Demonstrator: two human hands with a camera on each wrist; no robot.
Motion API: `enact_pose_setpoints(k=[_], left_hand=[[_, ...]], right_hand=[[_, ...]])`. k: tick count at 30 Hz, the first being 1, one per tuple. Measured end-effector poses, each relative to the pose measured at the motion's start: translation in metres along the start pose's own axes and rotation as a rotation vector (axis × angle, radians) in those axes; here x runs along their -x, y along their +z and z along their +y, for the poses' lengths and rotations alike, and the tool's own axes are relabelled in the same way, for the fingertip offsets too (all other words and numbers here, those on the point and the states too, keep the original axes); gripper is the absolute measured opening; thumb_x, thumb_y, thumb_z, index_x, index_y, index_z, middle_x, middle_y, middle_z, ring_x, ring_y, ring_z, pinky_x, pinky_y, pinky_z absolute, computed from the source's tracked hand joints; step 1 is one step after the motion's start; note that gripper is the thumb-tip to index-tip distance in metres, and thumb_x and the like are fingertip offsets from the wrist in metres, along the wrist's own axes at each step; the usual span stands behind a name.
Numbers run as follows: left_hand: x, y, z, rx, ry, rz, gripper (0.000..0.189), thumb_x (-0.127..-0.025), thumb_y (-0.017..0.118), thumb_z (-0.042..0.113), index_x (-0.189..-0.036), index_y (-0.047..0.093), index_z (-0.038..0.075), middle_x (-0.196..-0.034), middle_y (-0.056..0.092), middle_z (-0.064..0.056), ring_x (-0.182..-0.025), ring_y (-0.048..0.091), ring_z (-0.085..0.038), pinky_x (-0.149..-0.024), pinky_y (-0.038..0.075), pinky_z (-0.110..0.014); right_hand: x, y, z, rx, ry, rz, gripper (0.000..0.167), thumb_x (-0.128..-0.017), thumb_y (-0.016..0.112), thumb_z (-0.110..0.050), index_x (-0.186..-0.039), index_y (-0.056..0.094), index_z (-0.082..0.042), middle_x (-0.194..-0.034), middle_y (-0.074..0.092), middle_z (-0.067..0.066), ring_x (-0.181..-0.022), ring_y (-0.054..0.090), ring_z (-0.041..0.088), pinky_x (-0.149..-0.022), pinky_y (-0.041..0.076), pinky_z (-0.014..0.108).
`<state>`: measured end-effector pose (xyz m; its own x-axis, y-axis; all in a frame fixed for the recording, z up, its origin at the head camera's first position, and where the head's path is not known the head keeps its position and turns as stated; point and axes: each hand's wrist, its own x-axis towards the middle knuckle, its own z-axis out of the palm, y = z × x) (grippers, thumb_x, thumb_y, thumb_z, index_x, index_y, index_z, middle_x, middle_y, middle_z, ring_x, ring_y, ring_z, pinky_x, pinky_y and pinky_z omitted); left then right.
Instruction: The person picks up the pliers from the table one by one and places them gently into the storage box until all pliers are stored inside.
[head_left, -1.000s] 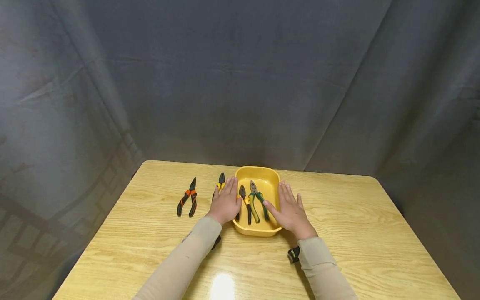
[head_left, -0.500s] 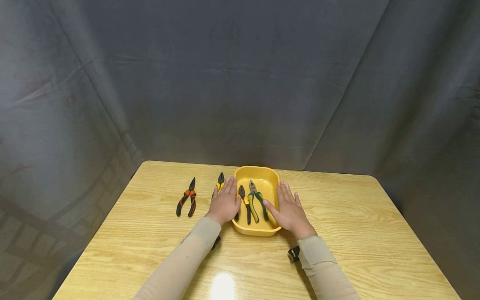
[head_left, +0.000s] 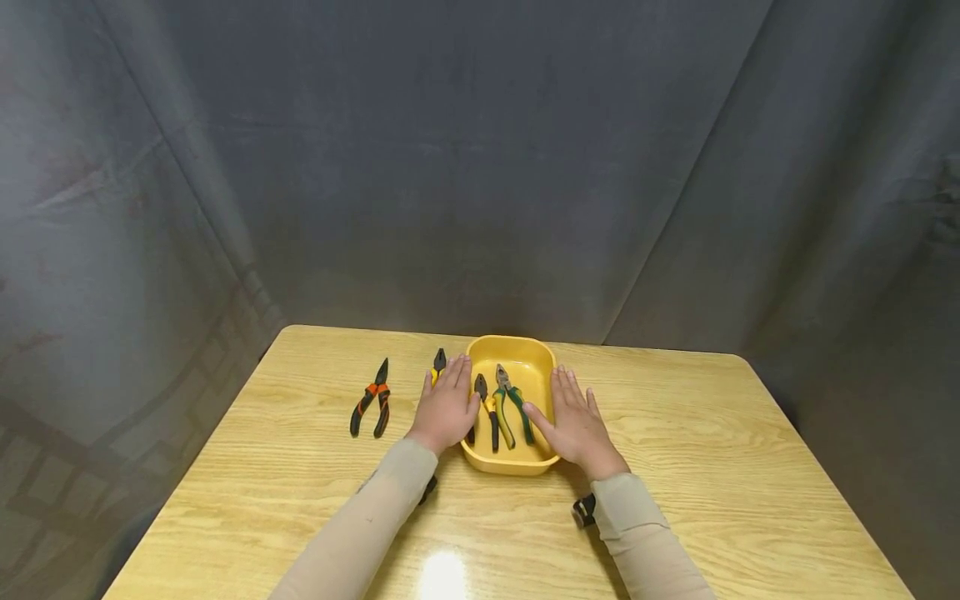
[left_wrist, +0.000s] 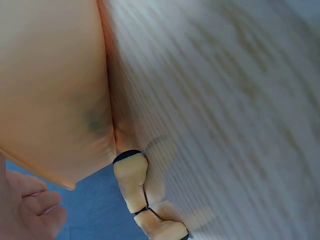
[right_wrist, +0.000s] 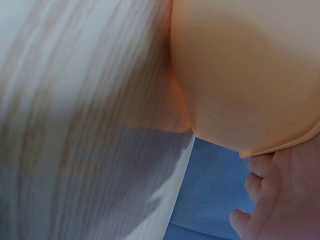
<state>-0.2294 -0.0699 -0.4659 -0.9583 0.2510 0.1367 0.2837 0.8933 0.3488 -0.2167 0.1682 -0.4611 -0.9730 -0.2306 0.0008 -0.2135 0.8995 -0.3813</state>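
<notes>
Head view down, wrist close-ups, shared tray (head_left: 512, 468)

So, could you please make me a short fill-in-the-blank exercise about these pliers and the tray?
1. Inside the yellow tray, exactly ____ pairs of pliers can be seen.
2. The leftmost pliers on the table have handles coloured black and ____.
3. The pliers in the tray nearest the right hand have handles coloured yellow and ____.
4. The left hand partly hides another pair on the table, whose visible part is black and ____.

Missing words: two; orange; green; yellow.
</notes>
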Motion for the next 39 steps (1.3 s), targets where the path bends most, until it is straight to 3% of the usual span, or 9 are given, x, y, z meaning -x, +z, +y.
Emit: enact_pose_setpoints(k=[11,15,22,28,39], left_hand=[[0.008,-0.003,0.000,-0.069,0.087,0.146,0.053,-0.109,0.042,0.032,-0.154,0.042,0.005,-0.157,0.044,-0.011,-0.147,0.037,-0.028,-0.118,0.027,-0.058],[0.012,-0.004,-0.001,-0.045,0.093,0.204,0.047,-0.108,0.046,0.029,-0.149,0.051,0.006,-0.151,0.051,-0.012,-0.142,0.044,-0.029,-0.116,0.030,-0.058],[0.018,-0.009,-0.007,0.020,0.063,0.270,0.038,-0.106,0.051,0.024,-0.139,0.060,0.007,-0.143,0.057,-0.013,-0.133,0.052,-0.033,-0.114,0.034,-0.058],[0.026,-0.024,-0.016,0.105,0.028,0.354,0.033,-0.105,0.053,0.019,-0.132,0.064,0.004,-0.137,0.060,-0.015,-0.128,0.055,-0.036,-0.110,0.040,-0.055],[0.038,-0.040,-0.040,0.206,-0.119,0.374,0.035,-0.105,0.054,0.019,-0.134,0.061,0.001,-0.139,0.055,-0.020,-0.125,0.054,-0.040,-0.101,0.046,-0.058]], right_hand=[[0.002,-0.001,-0.002,-0.016,0.010,-0.020,0.088,-0.105,0.039,-0.059,-0.160,0.005,0.001,-0.168,0.001,0.017,-0.155,-0.002,0.032,-0.122,0.001,0.060],[0.001,-0.001,-0.002,-0.008,0.009,-0.019,0.088,-0.105,0.038,-0.059,-0.160,0.005,0.001,-0.168,0.001,0.017,-0.155,-0.002,0.033,-0.122,0.002,0.060],[0.002,0.000,-0.001,-0.008,0.001,-0.019,0.088,-0.105,0.038,-0.059,-0.160,0.005,0.001,-0.168,0.001,0.018,-0.155,-0.001,0.033,-0.122,0.002,0.060],[0.001,0.000,-0.001,-0.017,0.003,-0.012,0.088,-0.105,0.038,-0.059,-0.161,0.005,0.000,-0.169,0.002,0.018,-0.156,-0.002,0.032,-0.122,0.002,0.060],[0.001,0.002,0.001,-0.026,0.001,-0.004,0.087,-0.105,0.038,-0.058,-0.161,0.004,0.000,-0.169,0.001,0.017,-0.155,-0.003,0.031,-0.122,0.003,0.060]])
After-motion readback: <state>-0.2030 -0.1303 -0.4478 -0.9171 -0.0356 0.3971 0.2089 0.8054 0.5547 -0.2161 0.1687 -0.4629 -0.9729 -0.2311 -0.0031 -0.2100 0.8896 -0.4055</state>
